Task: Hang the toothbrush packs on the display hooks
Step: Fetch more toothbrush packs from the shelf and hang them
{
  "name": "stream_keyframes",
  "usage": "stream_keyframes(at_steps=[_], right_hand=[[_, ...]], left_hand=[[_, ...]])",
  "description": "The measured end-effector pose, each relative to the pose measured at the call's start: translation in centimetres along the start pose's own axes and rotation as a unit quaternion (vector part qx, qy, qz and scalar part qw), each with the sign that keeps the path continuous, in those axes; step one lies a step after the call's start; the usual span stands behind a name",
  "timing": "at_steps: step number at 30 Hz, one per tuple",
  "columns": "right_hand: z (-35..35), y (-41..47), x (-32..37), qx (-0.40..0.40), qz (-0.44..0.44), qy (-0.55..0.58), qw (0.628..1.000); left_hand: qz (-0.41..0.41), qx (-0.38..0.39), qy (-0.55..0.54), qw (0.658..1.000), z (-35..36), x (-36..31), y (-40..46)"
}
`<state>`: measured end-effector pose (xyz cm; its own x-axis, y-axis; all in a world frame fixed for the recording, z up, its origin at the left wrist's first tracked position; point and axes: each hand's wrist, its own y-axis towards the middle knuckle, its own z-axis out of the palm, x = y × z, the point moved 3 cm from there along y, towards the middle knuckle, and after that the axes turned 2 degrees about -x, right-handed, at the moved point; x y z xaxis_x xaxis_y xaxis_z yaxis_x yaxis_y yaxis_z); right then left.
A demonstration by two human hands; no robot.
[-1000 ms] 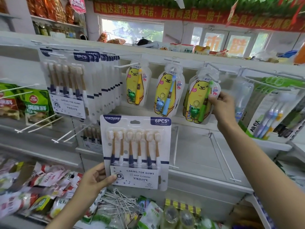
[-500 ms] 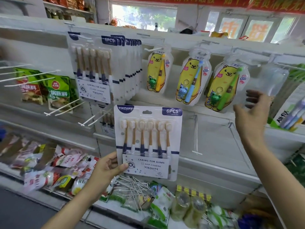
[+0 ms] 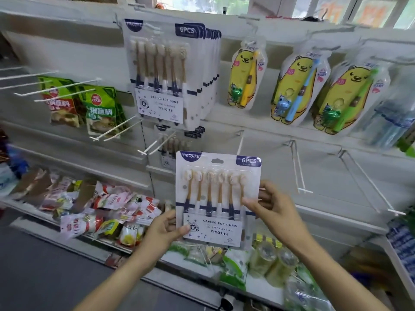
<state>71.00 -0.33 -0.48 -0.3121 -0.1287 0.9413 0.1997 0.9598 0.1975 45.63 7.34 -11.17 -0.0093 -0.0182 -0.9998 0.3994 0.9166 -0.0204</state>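
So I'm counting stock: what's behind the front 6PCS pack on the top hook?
Behind the front pack hang more identical packs; only their right edges show. The rest is covered, so no exact count.

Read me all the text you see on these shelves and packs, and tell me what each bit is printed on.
"YIKOJIFE", "6PCS", "CARING FOR GUMS", "DEEP CLEANING": held toothbrush pack, gripped by the left hand and right hand.
"6PCS", "CARING FOR GUMS", "YIKOJIFE": front hanging toothbrush pack.
Green sauce pouches: Chinese characters, too blurred to read.
Yellow bear packs: small print unreadable.
Window signs: cut off, blurred.
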Motion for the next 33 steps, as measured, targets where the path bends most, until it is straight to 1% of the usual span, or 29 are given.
stream_keyframes(at_steps=[5,10,17,19,25,30,33], right_hand=[[3.3,1.0,-2.6,0.041,0.012,0.007,0.999],[6.7,3.5,-4.1,0.100,0.019,0.024,0.995],[11.1,6.8,-4.9,0.146,0.012,0.050,0.988],[12.2,7.5,-5.1,0.148,0.011,0.050,0.988],[15.1,9.9,-5.5,0.142,0.018,0.039,0.989],[17.6,11.6,-6.0,0.101,0.015,0.007,0.995],[19.1,12.4,-5.9,0.072,0.022,0.002,0.997]], left_hand=[[-0.026,-0.012,-0.001,1.000,-2.9,2.6,-0.8],[-0.043,-0.064,0.013,0.997,-5.9,4.1,-1.4],[-0.050,-0.135,0.033,0.989,-9.3,5.3,-1.4],[-0.048,-0.153,0.039,0.986,-10.2,5.6,-1.1],[-0.051,-0.151,0.073,0.984,-13.1,6.0,1.0],[-0.065,-0.124,0.100,0.985,-16.7,6.8,3.9],[-0.066,-0.093,0.119,0.986,-19.1,7.0,5.7]])
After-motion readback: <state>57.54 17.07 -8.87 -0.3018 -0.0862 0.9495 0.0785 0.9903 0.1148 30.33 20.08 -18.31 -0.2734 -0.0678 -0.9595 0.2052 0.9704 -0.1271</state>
